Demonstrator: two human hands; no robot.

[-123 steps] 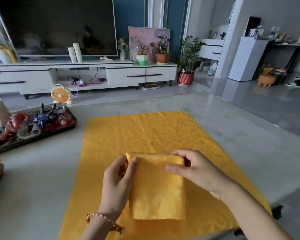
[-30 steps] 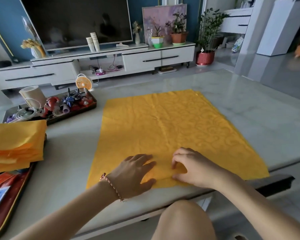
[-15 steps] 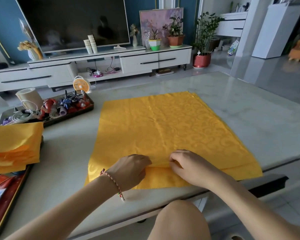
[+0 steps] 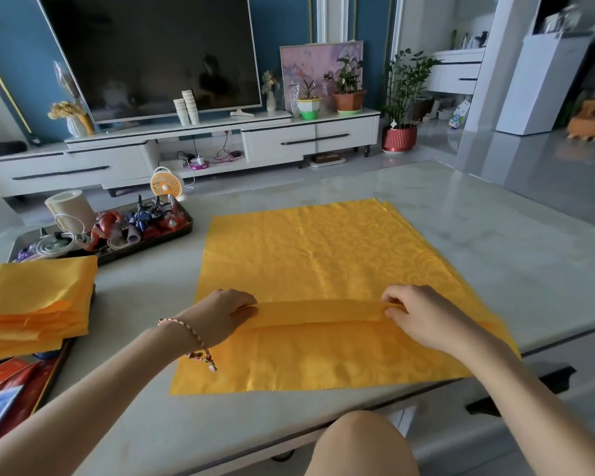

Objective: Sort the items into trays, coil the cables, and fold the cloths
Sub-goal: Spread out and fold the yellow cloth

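Observation:
A large yellow patterned cloth (image 4: 323,262) lies spread on the pale marble table (image 4: 495,242). A raised ridge of the cloth runs across it near me. My left hand (image 4: 220,314) pinches the ridge's left end and my right hand (image 4: 423,314) pinches its right end. A stack of folded yellow cloths (image 4: 31,304) rests at the left, partly over a red tray (image 4: 24,389). A dark tray (image 4: 124,249) farther back holds toy figures (image 4: 152,218) and coiled white cables (image 4: 55,242).
A cream roll (image 4: 71,207) stands beside the dark tray at the back left. The table's near edge runs just above my knee (image 4: 361,444). Beyond the table are a small orange fan (image 4: 167,183) on the floor and a TV cabinet (image 4: 186,149).
The small folded cloth from 4 s ago has gone to the stack at left. My hands, close together at the big cloth's near middle, have spread apart, pulling up a ridge of fabric.

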